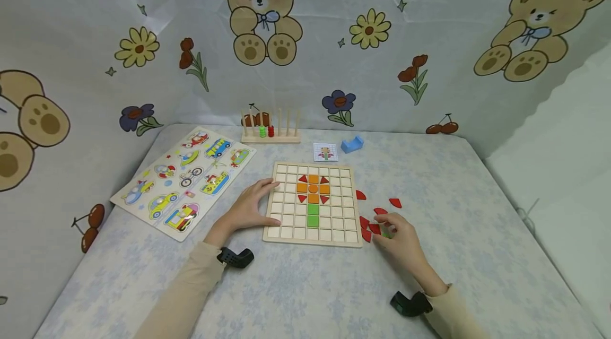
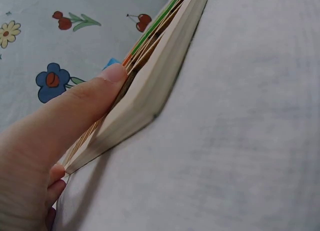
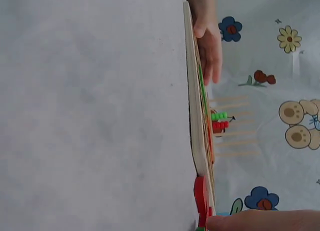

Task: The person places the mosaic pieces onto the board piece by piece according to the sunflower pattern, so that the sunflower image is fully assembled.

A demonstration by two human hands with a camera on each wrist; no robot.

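- Head view: the square wooden grid board (image 1: 312, 203) is steadied by the left hand (image 1: 250, 206), fingers straight along its edge.
- Small red flat tiles (image 1: 369, 228), judged light, stiff and slippery, are touched by the right hand (image 1: 401, 238); a pinch cannot be confirmed.
- Edges are best taken.

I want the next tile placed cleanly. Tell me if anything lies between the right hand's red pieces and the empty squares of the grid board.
Nothing visible does. The right hand rests on the red pieces just off the grid board edge; the adjacent squares are bare.
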